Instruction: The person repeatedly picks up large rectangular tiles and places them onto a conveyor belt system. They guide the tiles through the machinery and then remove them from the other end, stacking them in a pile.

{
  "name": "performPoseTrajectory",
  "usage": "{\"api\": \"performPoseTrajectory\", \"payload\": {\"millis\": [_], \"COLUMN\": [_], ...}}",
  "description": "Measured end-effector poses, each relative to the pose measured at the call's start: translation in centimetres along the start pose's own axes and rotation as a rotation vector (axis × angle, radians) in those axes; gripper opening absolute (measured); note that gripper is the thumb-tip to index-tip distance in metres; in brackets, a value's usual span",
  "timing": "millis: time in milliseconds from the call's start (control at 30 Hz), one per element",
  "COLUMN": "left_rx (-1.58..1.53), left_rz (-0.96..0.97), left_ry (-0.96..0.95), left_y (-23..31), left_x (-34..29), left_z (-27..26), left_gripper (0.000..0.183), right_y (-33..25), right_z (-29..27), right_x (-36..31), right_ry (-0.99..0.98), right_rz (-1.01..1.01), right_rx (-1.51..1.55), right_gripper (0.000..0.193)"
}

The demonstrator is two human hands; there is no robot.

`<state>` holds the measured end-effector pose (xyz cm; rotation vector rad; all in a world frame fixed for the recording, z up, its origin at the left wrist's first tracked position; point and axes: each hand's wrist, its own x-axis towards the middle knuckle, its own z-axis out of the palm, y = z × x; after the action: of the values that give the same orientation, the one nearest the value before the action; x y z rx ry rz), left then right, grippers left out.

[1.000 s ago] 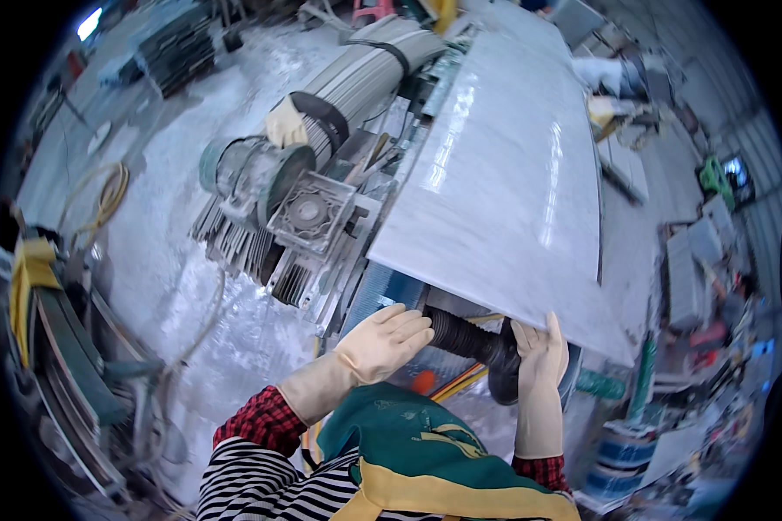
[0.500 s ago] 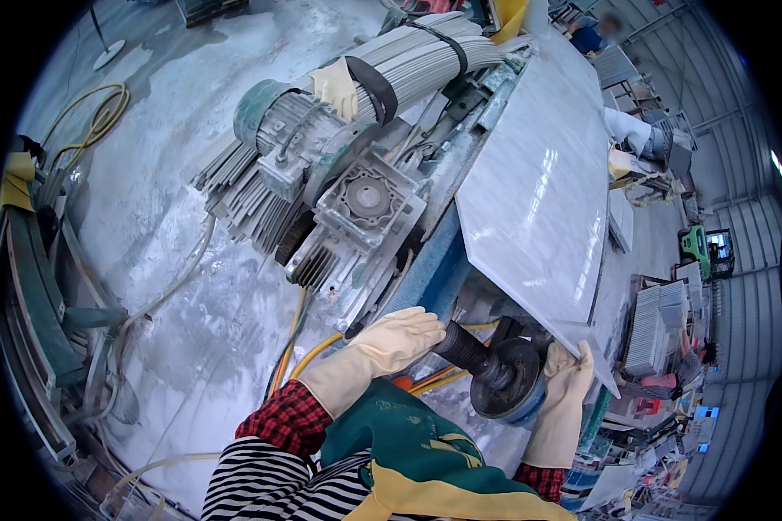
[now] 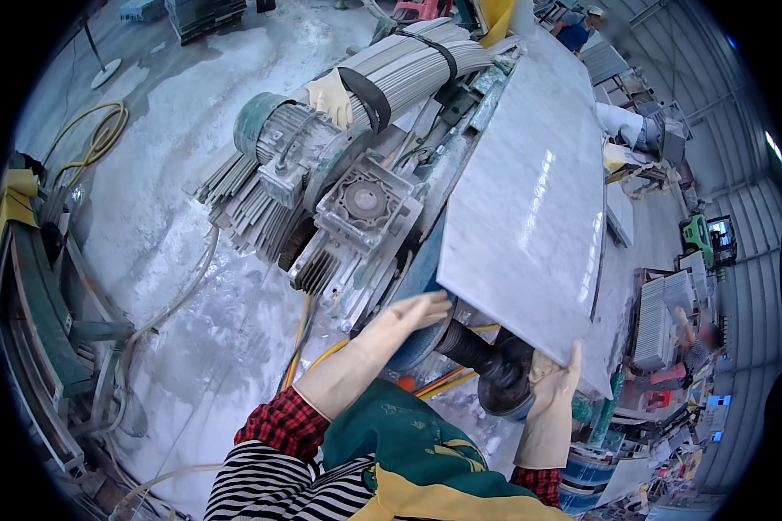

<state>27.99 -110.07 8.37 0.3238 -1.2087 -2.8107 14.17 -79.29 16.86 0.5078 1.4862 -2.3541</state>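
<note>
Head view, clock taken from picture centre.
- Pale stone slab (image 3: 513, 226): 2 o'clock, near edge reaching 4 o'clock.
- Left hand (image 3: 413, 321), cream-gloved: between 5 and 6 o'clock, fingers extended, grasping nothing, by the slab's corner; contact cannot be told.
- Right hand (image 3: 552, 378), cream-gloved: 4 o'clock, at the near edge; grip cannot be told.
- Black ribbed shaft (image 3: 467, 349): 5 o'clock, between hands.
- Motor (image 3: 291, 130): 11 o'clock.
- Step, as judged: tending the slab's near end; a further move calls for both hands supporting that edge.

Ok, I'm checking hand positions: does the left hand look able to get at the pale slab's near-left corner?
Probably yes: the left hand is open, close to that corner of the pale slab, with nothing visible between them.
</note>
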Motion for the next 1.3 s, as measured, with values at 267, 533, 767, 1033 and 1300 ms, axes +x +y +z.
{"api": "performPoseTrajectory", "payload": {"millis": [267, 533, 767, 1033, 1300], "left_rx": [-0.148, 0.088, 1.190, 1.605, 1.712], "left_rz": [-0.152, -0.295, -0.301, 0.666, 0.769], "left_ry": [0.086, 0.153, 0.151, -0.190, -0.643], "left_y": [0.0, -4.0, 1.2, 3.3, -0.3], "left_x": [-2.3, -8.2, -9.2, 0.7, 19.3], "left_z": [-1.5, -3.9, -4.5, 3.1, 6.6], "left_gripper": [0.054, 0.035, 0.033, 0.059, 0.067], "right_y": [10.3, 13.7, 14.8, 17.3, 17.7], "right_z": [-5.8, -9.4, -10.2, -15.0, -13.4], "right_x": [-0.5, -6.6, -9.5, -7.5, -7.2], "right_ry": [0.124, 0.248, 0.002, 0.112, 0.108], "right_rz": [0.120, 0.249, 0.349, 0.518, 0.408], "right_rx": [0.214, 0.092, -0.009, -0.132, -0.009], "right_gripper": [0.036, 0.038, 0.039, 0.044, 0.076]}}
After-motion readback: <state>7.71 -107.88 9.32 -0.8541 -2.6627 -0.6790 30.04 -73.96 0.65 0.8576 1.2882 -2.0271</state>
